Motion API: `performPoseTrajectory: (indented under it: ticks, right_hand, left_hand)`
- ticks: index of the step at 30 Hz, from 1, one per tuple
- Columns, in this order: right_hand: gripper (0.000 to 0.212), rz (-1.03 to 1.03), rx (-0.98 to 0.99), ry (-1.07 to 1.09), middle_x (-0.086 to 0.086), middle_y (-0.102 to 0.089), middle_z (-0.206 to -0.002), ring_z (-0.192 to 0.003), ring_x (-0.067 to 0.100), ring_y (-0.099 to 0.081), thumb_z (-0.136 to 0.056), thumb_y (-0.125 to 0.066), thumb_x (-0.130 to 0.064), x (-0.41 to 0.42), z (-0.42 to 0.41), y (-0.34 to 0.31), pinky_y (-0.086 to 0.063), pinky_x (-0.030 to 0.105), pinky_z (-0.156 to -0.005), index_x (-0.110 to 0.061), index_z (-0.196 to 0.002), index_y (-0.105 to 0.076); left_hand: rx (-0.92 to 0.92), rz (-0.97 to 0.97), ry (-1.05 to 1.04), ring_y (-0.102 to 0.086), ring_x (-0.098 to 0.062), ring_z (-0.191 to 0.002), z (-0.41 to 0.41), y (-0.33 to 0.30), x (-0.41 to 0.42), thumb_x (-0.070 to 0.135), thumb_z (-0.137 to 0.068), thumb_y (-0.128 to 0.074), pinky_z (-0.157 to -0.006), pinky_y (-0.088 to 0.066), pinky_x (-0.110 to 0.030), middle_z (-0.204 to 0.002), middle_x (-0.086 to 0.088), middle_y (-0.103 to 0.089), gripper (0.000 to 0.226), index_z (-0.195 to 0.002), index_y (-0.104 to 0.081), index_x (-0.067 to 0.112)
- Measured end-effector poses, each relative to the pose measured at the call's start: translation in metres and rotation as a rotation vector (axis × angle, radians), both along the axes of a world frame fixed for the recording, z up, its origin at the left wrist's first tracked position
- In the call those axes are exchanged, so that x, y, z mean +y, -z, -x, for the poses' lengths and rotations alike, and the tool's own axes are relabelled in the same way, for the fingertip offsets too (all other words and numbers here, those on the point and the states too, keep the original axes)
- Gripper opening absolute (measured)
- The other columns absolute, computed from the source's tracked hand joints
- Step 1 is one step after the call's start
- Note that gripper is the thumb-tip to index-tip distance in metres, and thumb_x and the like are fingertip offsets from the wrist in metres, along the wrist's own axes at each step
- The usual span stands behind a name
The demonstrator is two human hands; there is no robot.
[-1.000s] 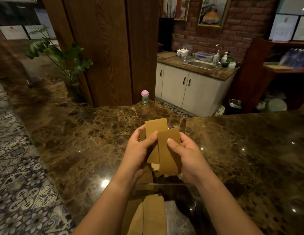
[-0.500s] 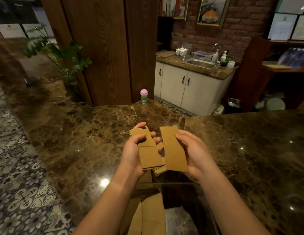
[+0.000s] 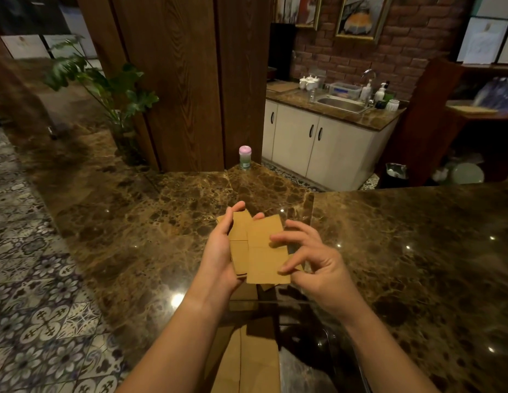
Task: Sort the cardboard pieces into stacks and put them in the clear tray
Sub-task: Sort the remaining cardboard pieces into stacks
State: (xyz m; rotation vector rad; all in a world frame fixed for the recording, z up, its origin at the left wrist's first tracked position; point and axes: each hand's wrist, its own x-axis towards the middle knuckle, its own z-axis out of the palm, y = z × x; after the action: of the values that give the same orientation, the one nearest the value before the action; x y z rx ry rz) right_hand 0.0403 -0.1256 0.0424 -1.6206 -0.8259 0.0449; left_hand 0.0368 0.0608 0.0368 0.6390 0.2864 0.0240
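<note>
Cardboard pieces (image 3: 264,251) held in a small fan above the marble counter (image 3: 162,222), several tan sheets overlapping, edges not squared. Left hand (image 3: 221,251) closed around the left side of the bunch, thumb up at the top edge, palm under the back sheets. Right hand (image 3: 312,262) at the right edge of the front sheet, fingers spread and loosely curled, fingertips resting on its face; firm pinch or light touch not determinable. Front sheet offset to the right of the ones behind, a crease line across its middle. Below both wrists, nearest the body, clear tray (image 3: 346,361) visible mainly by its glinting rim and wall, with larger cardboard sheets (image 3: 247,361) already lying flat inside on the left; right part of the tray apparently bare, dark counter showing through. Judged status: sorting under way, part of the stock in the tray, held bunch not yet aligned or set down. Remaining: squaring the bunch into a stack, lowering it into the tray beside the sheets already there. No other loose pieces seen on the counter, though the area under the hands is hidden. Beyond the fingertips, a small pink-capped bottle (image 3: 244,158) at the counter's far edge, well apart from the work.
</note>
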Motion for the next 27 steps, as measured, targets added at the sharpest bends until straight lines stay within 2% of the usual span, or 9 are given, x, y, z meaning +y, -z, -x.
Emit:
performPoseTrajectory:
  ticks: [3,6,11,14,19,21,23,25,27]
  right_hand:
    - [0.038,0.085,0.004,0.002,-0.017,-0.069,-0.125,-0.143,0.007,-0.035,-0.070,-0.071,0.011,0.004,-0.001,0.008,-0.029,0.044,-0.115,-0.027,-0.072,-0.076]
    - [0.038,0.142,-0.015,-0.032,-0.023,-0.063,-0.133,-0.147,0.001,-0.026,-0.074,-0.068,0.005,0.006,-0.001,0.008,-0.024,0.040,-0.116,-0.033,-0.073,-0.072]
    - [0.027,0.391,-0.129,-0.115,-0.040,-0.033,-0.150,-0.149,-0.006,0.009,-0.079,-0.058,-0.005,0.005,-0.004,0.006,0.005,0.051,-0.117,-0.027,-0.093,-0.066]
    - [0.026,0.596,-0.419,-0.149,-0.022,-0.019,-0.164,-0.151,0.010,0.021,-0.089,-0.050,-0.038,0.014,-0.004,0.005,0.019,0.045,-0.117,-0.035,-0.115,-0.056]
    - [0.030,0.702,-0.771,0.035,-0.003,-0.029,-0.161,-0.154,0.025,0.005,-0.094,-0.050,-0.058,0.034,-0.019,0.005,0.009,0.053,-0.118,-0.036,-0.114,-0.057]
    - [0.038,0.640,-0.612,0.081,-0.012,-0.031,-0.157,-0.151,0.010,-0.005,-0.090,-0.050,-0.067,0.037,-0.035,0.006,-0.005,0.045,-0.119,-0.045,-0.121,-0.053]
    - [0.041,0.522,-0.182,0.182,-0.030,-0.044,-0.138,-0.136,-0.009,-0.030,-0.087,-0.053,-0.068,0.040,-0.060,0.003,-0.030,0.027,-0.108,-0.050,-0.123,-0.050]
    - [0.038,0.500,0.223,0.322,-0.019,-0.060,-0.119,-0.109,0.002,-0.057,-0.090,-0.058,-0.059,0.045,-0.092,0.008,-0.048,0.023,-0.081,-0.035,-0.120,-0.056]
    - [0.052,0.758,0.429,0.400,0.001,-0.065,-0.112,-0.088,0.015,-0.060,-0.091,-0.058,-0.059,0.052,-0.115,0.022,-0.048,0.031,-0.069,-0.017,-0.122,-0.058]
  left_hand:
    - [-0.048,-0.015,0.050,-0.072,-0.035,-0.098,0.002,-0.001,0.001,0.043,-0.090,-0.059,-0.070,-0.059,-0.048,-0.113,-0.013,-0.074,0.034,-0.119,-0.065,0.027]
    - [-0.081,-0.039,0.111,-0.069,-0.035,-0.106,0.003,-0.001,0.004,0.043,-0.083,-0.066,-0.075,-0.059,-0.048,-0.123,-0.016,-0.069,0.043,-0.123,-0.066,0.028]
    - [-0.093,0.063,0.258,-0.066,-0.041,-0.109,0.002,-0.001,0.009,0.023,-0.085,-0.067,-0.085,-0.057,-0.052,-0.126,-0.027,-0.064,0.041,-0.125,-0.066,0.021]
    - [-0.006,-0.010,0.189,-0.072,-0.031,-0.080,-0.001,0.005,0.010,0.013,-0.077,-0.064,-0.069,-0.061,-0.042,-0.105,-0.022,-0.073,0.052,-0.128,-0.061,0.019]
    - [0.061,-0.102,0.154,-0.069,-0.030,-0.081,-0.002,0.011,0.016,0.028,-0.080,-0.067,-0.071,-0.056,-0.043,-0.096,-0.018,-0.072,0.037,-0.117,-0.071,0.024]
    - [0.089,-0.042,0.050,-0.064,-0.027,-0.070,-0.005,0.009,0.033,0.023,-0.091,-0.055,-0.061,-0.052,-0.037,-0.086,-0.017,-0.067,0.033,-0.122,-0.064,0.022]
    - [0.094,0.058,-0.071,-0.059,-0.024,-0.062,-0.005,0.007,0.054,0.015,-0.092,-0.049,-0.054,-0.048,-0.031,-0.083,-0.015,-0.061,0.031,-0.121,-0.057,0.021]
    - [0.102,0.088,-0.161,-0.058,-0.023,-0.064,-0.001,0.011,0.072,0.010,-0.091,-0.047,-0.053,-0.047,-0.029,-0.086,-0.015,-0.060,0.029,-0.118,-0.054,0.020]
    - [0.116,0.088,-0.189,-0.058,-0.024,-0.064,0.003,0.017,0.080,0.008,-0.091,-0.045,-0.052,-0.047,-0.028,-0.087,-0.015,-0.060,0.029,-0.117,-0.053,0.020]
